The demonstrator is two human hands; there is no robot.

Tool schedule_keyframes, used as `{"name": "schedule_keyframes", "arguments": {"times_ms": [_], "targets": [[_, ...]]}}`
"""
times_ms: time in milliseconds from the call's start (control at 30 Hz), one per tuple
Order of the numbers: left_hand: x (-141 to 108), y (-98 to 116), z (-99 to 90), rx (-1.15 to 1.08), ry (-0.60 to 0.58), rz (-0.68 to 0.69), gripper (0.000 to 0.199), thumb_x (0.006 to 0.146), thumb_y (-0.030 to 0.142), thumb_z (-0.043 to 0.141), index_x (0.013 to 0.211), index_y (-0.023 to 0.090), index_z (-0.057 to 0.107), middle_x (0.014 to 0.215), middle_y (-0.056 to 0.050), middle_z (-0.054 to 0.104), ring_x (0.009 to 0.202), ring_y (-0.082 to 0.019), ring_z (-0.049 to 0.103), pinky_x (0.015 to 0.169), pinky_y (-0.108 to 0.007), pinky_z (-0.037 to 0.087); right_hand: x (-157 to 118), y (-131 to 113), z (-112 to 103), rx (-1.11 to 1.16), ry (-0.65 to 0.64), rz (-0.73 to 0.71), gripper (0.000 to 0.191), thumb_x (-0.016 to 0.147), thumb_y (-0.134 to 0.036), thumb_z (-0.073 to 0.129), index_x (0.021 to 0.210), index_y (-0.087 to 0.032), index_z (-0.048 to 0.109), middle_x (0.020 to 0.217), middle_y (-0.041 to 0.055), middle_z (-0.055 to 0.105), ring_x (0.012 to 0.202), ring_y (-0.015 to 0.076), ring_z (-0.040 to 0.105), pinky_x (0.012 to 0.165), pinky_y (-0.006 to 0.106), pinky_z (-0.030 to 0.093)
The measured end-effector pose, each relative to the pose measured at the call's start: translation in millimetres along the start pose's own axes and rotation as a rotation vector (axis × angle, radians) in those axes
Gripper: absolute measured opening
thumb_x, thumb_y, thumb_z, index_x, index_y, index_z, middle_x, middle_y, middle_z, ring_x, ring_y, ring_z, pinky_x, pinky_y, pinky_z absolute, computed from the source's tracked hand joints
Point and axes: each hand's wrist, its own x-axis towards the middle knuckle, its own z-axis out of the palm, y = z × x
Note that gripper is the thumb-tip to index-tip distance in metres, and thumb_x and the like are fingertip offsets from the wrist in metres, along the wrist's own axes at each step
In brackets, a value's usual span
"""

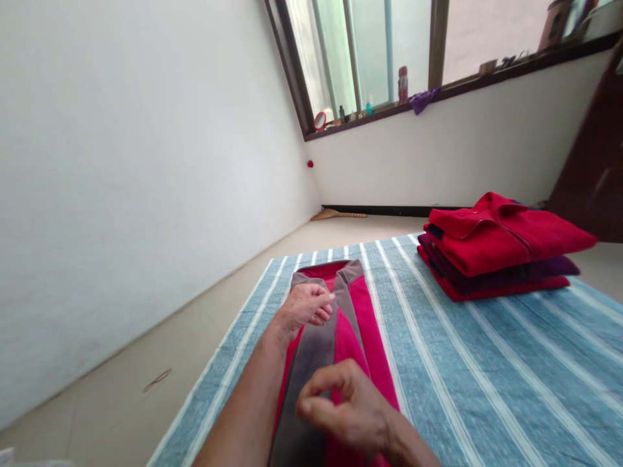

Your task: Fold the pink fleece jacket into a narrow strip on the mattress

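Note:
A pink-red jacket (379, 363) with grey panels and a grey collar lies folded lengthwise on a blue striped sheet, its collar at the far end. Over its upper part is my left hand (309, 305), fingers curled in and thumb along them, with nothing visible in it. Nearer to me, my right hand (348, 408) hovers above the jacket's grey panel, slightly blurred. Its thumb and forefinger bend toward each other in a pinch, and no cloth shows between them. My forearms and hands hide the jacket's lower part and left edge.
To the right, a stack of folded red and dark purple jackets (501, 240) rests on the striped sheet (428, 389). A white wall (146, 162) runs along the left. Small items, a bottle (403, 84) and a purple cloth (423, 100) line the windowsill. A broom (335, 214) lies on the floor beyond.

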Motion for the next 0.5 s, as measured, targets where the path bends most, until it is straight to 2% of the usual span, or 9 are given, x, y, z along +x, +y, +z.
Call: {"name": "schedule_keyframes", "arguments": {"times_ms": [100,200,333,500], "targets": [[22,-4,24.7,-0.107,0.124,0.022,0.028,0.072,0.041,0.065,0.073,0.014,0.056,0.064,-0.003,0.064,0.050,-0.009,0.058,0.050,-0.022,0.047,12,15,-26,0.038,0.332,0.000,0.027,0.081,-0.029,0.056,0.060,-0.015,0.067,0.058,0.0009,0.062,0.056,0.0121,0.052,0.055,0.022,0.039],[42,-20,52.5,-0.170,0.259,0.045,0.022,0.078,0.036,0.059,0.077,0.014,0.053,0.063,-0.003,0.062,0.049,-0.009,0.057,0.048,-0.021,0.047,16,39,-46,0.065,0.538,0.043,0.036,0.081,-0.041,0.058,0.056,-0.016,0.064,0.054,0.0016,0.060,0.053,0.0126,0.051,0.056,0.024,0.040],[58,-48,74.4,-0.179,0.406,0.097,0.012,0.079,0.028,0.054,0.078,0.016,0.051,0.061,0.000,0.059,0.051,-0.011,0.059,0.047,-0.019,0.045,15,60,-61,0.125,0.696,0.103,0.040,0.078,-0.050,0.060,0.057,-0.016,0.062,0.055,0.0019,0.061,0.054,0.0139,0.054,0.058,0.025,0.043],[59,-71,76.5,-0.123,0.467,0.200,0.007,0.079,0.024,0.053,0.083,0.018,0.055,0.069,-0.003,0.064,0.064,-0.016,0.065,0.056,-0.024,0.050,17,71,-64,0.127,0.744,0.163,0.043,0.074,-0.056,0.064,0.057,-0.017,0.061,0.054,0.0015,0.060,0.052,0.0137,0.052,0.055,0.024,0.042]]}}
